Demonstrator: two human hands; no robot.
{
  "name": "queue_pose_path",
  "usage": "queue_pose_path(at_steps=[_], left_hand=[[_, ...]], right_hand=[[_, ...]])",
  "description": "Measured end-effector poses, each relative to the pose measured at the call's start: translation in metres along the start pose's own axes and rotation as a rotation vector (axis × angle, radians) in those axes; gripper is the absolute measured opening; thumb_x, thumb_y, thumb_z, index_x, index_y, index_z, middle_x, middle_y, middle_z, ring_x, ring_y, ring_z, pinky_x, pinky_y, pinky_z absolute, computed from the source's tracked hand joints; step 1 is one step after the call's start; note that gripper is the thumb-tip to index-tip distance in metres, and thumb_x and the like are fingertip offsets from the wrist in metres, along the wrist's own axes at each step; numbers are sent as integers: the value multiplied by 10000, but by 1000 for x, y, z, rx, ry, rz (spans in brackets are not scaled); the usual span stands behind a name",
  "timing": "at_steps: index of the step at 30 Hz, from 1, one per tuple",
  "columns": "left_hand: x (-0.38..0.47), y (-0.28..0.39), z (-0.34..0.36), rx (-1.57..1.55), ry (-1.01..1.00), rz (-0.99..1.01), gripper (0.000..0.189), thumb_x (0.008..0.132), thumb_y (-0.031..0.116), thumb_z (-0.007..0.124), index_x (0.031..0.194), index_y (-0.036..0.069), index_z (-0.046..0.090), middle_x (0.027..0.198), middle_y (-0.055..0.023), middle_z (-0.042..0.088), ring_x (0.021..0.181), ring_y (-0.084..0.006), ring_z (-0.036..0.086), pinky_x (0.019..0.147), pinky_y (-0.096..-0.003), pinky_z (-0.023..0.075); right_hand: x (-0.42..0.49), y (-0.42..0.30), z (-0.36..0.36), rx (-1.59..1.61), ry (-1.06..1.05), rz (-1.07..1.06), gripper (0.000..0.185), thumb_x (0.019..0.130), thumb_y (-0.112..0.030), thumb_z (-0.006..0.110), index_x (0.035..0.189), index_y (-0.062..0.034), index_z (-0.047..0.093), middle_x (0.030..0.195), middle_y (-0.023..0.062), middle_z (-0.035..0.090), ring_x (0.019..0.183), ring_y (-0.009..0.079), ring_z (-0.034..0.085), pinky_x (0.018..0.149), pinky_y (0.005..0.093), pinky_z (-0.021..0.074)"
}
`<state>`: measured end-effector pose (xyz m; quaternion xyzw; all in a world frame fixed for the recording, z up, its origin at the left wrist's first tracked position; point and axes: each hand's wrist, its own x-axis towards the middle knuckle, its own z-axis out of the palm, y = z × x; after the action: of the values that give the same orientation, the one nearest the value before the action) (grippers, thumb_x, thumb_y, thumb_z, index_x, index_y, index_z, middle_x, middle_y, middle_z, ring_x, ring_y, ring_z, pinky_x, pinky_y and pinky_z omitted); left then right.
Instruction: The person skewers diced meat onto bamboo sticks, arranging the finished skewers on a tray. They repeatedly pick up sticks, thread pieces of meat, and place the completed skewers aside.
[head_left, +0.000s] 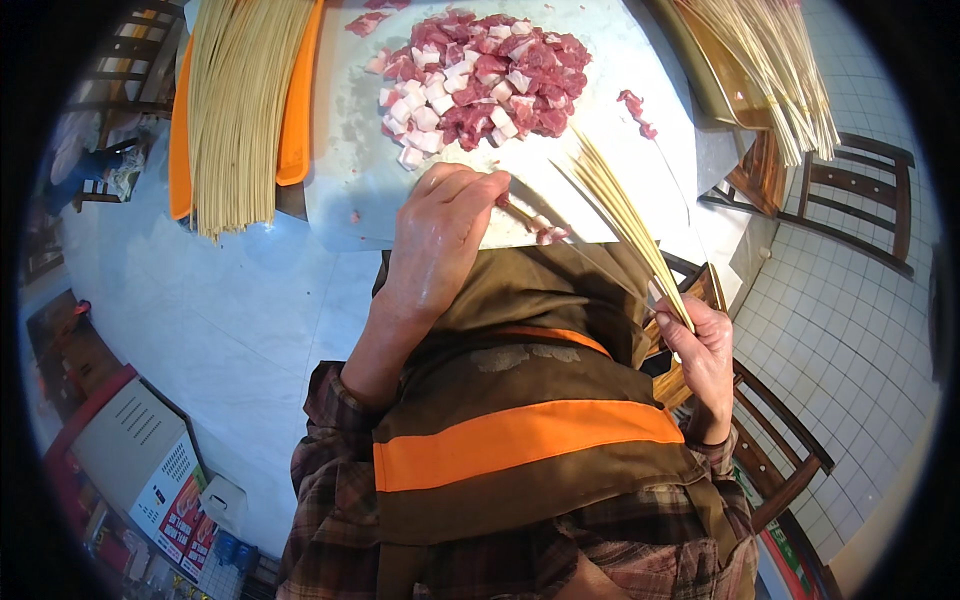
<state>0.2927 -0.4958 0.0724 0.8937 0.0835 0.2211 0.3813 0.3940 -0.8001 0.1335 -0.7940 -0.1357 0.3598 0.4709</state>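
My left hand (442, 232) is at the near edge of the white cutting board (345, 180), its fingertips pinching a small piece of red meat (503, 199). My right hand (701, 345) grips a bundle of bamboo skewers (619, 202) that fan out over the board's near right corner. Between the hands, pale and red meat pieces (549, 231) sit on a thin skewer. A heap of diced red meat (555, 67) and white fat cubes (426, 118) lies beyond my left hand. To the right on the board rests a thin skewer with meat (637, 112) at its far end.
Many bamboo skewers (240, 112) lie in an orange tray (294, 142) at the left. More skewers (772, 75) lie in a brownish tray (705, 60) at the upper right. Dark wooden chairs (855, 187) stand on the tiled floor at the right.
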Motion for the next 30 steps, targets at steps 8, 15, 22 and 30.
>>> queue_pose_path(at_steps=[8, 15, 22, 30], left_hand=[[-1, 0, 0, -21, 28, 14, 227, 835, -25, 642, 1057, 8, 676, 934, -105, 675, 933, -300, 627, 789, -398, 519], [-4, -2, 3, -16, 61, 3, 194, 845, -32, 642, 1030, 9, 685, 937, -113, 688, 911, -297, 640, 786, -386, 523], [-6, 6, -2, -221, 48, -272, 275, 868, -47, 660, 1126, 40, 699, 1096, -127, 694, 923, -243, 656, 824, -329, 532], [13, 5, -7, 180, 86, -177, 346, 897, 11, 628, 1242, 8, 651, 1206, -161, 659, 1012, -278, 633, 923, -367, 508]], right_hand=[[3, -11, 8, -31, 17, -47, 110, 937, -23, 621, 978, 49, 692, 731, 4, 581, 658, 59, 480, 584, 233, 385], [14, -5, 25, 46, -40, -10, 114, 959, -33, 613, 1002, 46, 684, 770, -12, 582, 719, 49, 476, 634, 225, 396], [13, 12, 26, 205, -18, -28, 119, 964, -37, 617, 1011, 44, 690, 779, -23, 589, 714, 53, 486, 640, 218, 399], [25, 21, -10, 282, 192, -203, 160, 996, -97, 617, 1072, 30, 678, 715, -45, 526, 605, 43, 431, 544, 206, 338]])
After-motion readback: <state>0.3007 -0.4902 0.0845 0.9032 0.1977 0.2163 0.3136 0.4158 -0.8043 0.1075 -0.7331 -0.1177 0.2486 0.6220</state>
